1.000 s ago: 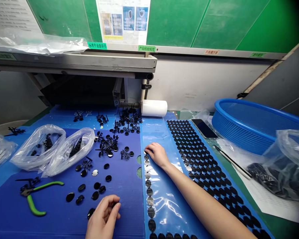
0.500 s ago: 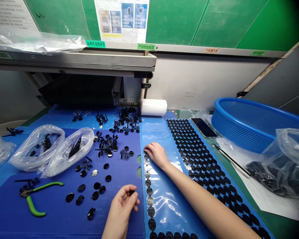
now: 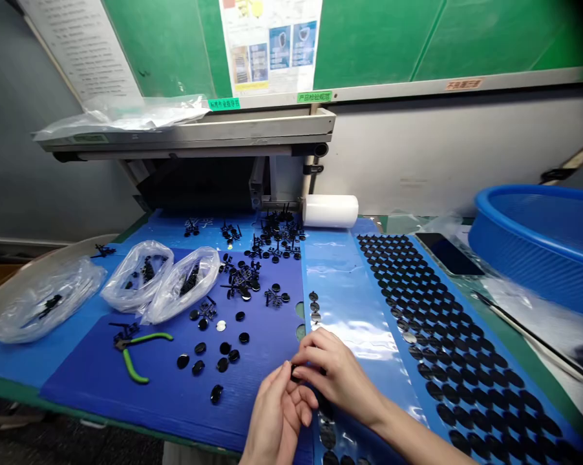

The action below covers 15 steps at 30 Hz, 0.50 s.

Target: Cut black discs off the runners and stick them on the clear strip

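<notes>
Your left hand (image 3: 278,413) and right hand (image 3: 339,374) pinch one black piece (image 3: 295,372), apparently a handover step; placement on the glossy film (image 3: 364,316) at two o'clock likely calls for flat alignment.

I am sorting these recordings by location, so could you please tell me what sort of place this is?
Probably a small-parts workstation in a factory or workshop: many black discs lie in rows, green-handled pliers lie on the blue work surface, and a printed sheet with pictures is posted above.
</notes>
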### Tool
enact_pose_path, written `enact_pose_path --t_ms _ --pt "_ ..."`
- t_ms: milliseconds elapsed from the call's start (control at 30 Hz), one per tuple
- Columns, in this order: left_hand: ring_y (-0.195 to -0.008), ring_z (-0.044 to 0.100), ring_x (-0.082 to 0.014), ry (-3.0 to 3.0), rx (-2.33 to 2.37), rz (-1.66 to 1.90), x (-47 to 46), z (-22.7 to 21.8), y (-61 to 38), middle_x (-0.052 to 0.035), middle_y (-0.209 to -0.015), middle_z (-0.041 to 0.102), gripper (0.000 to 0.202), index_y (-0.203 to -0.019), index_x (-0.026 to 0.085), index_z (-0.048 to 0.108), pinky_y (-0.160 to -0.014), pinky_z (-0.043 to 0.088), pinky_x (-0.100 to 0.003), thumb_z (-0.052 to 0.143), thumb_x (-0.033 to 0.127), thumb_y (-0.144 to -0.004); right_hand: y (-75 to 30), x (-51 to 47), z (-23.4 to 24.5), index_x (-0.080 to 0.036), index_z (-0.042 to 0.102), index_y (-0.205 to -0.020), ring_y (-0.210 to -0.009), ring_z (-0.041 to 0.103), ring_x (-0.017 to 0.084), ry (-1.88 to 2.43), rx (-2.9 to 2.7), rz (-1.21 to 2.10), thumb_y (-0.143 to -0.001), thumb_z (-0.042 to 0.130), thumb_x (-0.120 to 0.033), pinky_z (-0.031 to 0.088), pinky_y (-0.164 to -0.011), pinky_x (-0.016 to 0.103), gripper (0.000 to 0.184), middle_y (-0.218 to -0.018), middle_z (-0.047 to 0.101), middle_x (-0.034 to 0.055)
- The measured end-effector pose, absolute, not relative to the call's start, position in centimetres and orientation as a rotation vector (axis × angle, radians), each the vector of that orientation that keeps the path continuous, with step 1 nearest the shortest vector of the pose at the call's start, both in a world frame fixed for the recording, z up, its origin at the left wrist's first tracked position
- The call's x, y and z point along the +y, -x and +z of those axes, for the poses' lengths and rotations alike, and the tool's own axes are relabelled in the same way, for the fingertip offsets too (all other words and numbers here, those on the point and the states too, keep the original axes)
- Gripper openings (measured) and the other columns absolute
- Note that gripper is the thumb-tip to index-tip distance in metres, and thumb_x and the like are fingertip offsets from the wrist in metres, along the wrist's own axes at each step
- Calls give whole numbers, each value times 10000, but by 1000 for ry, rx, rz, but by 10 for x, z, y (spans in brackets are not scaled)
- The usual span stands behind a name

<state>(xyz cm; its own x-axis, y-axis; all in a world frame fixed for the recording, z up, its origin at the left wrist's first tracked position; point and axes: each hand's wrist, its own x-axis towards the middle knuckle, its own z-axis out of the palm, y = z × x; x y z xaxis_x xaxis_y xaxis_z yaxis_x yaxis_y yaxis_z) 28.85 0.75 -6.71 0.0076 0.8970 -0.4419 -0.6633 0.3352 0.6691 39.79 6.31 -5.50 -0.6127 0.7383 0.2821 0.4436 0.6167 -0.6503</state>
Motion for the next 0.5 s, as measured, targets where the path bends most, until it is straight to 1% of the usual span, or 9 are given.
enact_pose_path --t_ms 67,133,200,233,267,333,400,500 --pt "-518 507 -104 -305 962 1237 4 -70 -284 -43 -664 520 222 -842 86 538 -380 324 -174 445 283 -802 -398 69 -57 -225 625 -777 -745 518 185 889 -2314 731 -777 590 -181 408 -660 298 56 -767 570 15" --pt "-530 522 -116 -485 1172 1245 -1 -73 -272 -96 -840 563 295 -1010 111 508 -399 360 -206 470 292 -780 -402 84 -58 -222 617 -785 -743 536 171 890 -2300 718 -803 566 -210 422 -678 283 54 -768 587 8" --pt "-631 547 -150 -950 1620 1217 -5 -77 -251 -110 -1022 537 345 -1100 176 480 -523 432 -268 471 287 -774 -411 108 -61 -201 601 -799 -752 553 163 960 -2260 662 -836 527 -237 436 -697 280 90 -778 601 9" --pt "-735 546 -184 -1258 1861 1146 -5 -81 -238 -102 -1062 523 312 -1076 192 510 -628 443 -308 447 285 -785 -416 122 -63 -187 593 -805 -753 559 163 1019 -2234 613 -850 507 -242 441 -700 290 111 -784 604 12" --pt "-860 519 -227 -1528 2048 1016 -5 -85 -225 -94 -1060 527 282 -1040 199 538 -707 431 -342 419 279 -797 -423 138 -66 -169 585 -819 -746 563 165 1087 -2209 557 -862 490 -243 447 -692 310 128 -786 602 14" --pt "-939 475 -252 -1839 2277 703 -2 -94 -204 -89 -1034 538 287 -1042 190 534 -717 429 -354 355 253 -827 -435 167 -73 -146 575 -834 -737 568 162 1196 -2193 455 -871 482 -252 456 -691 342 146 -803 593 14" --pt "-914 484 -237 -1974 2332 508 2 -103 -190 -81 -998 553 290 -1036 175 528 -673 443 -325 318 219 -841 -442 190 -82 -143 575 -849 -755 570 162 1246 -2228 390 -870 488 -259 464 -697 349 146 -843 592 19" --pt "-865 511 -215 -2062 2313 493 6 -109 -185 -67 -948 576 277 -998 173 546 -656 447 -303 318 204 -844 -441 209 -93 -148 575 -874 -775 569 163 1270 -2312 331 -868 493 -257 470 -703 348 137 -890 590 28"
